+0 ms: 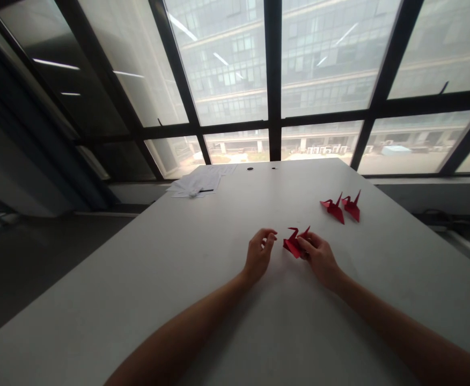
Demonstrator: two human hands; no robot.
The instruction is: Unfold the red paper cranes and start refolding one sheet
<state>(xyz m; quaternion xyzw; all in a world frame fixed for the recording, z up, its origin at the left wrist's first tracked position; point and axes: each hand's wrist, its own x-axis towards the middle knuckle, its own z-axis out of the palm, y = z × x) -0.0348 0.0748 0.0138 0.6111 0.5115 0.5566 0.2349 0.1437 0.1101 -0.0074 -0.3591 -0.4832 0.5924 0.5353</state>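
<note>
A red origami crane (292, 245) is pinched at its right side between the thumb and fingers of my right hand (319, 257). Its thin neck and head point up and to the left, and part of it is hidden behind the fingers. Just left of the crane, my left hand (259, 252) is loosely curled, thumb and fingers a little apart, with nothing visible in it. A small gap separates its fingertips from the paper. Two more red origami cranes, one (334, 209) beside the other (352, 207), stand on the white table (203, 268) beyond my right hand.
Several white paper sheets (203, 179) lie at the table's far left, with a dark pen (206, 190) on them. Two small dark round spots, one larger (250, 169), mark the far edge. Large windows (227, 69) rise behind the table, and a dark blue curtain (37, 118) hangs left.
</note>
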